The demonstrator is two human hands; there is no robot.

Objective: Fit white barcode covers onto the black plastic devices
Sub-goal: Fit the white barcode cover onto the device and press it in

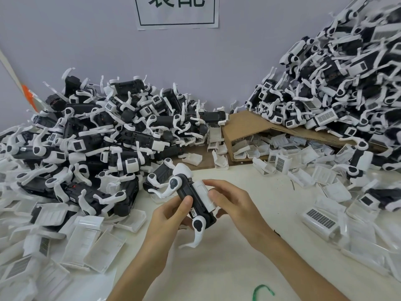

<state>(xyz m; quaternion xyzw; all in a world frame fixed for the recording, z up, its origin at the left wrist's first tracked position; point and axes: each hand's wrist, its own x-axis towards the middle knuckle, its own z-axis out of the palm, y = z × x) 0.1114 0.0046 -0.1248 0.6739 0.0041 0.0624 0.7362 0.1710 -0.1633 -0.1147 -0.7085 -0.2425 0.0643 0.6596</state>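
At the far left, loose white covers lie strewn over the table, a few showing dark barcode patches, and the frame edge cuts off many of them. Behind them rises a heap of black devices with white hinged arms, so tangled that single units are hard to separate. Nearer the middle, the left hand grips the black device just above the table. Its thumb presses the device's near side, while the other fingers curl underneath and are mostly hidden. The white cover sits on the device's upper face, and whether it is fully seated cannot be told. The right hand holds that cover with its thumb pressing the top and its fingers curled round the far edge, their tips partly hidden behind the device. The cover's face is blurred, so no barcode can be made out on it. On the wall above, a paper sign is cropped by the top edge. Further right, a cardboard box lies on its side with more covers spilling from its mouth. A taller heap of assembled devices rests on it and runs out of view at the right. At the bottom edge lies a green loop, its lower part cut off.
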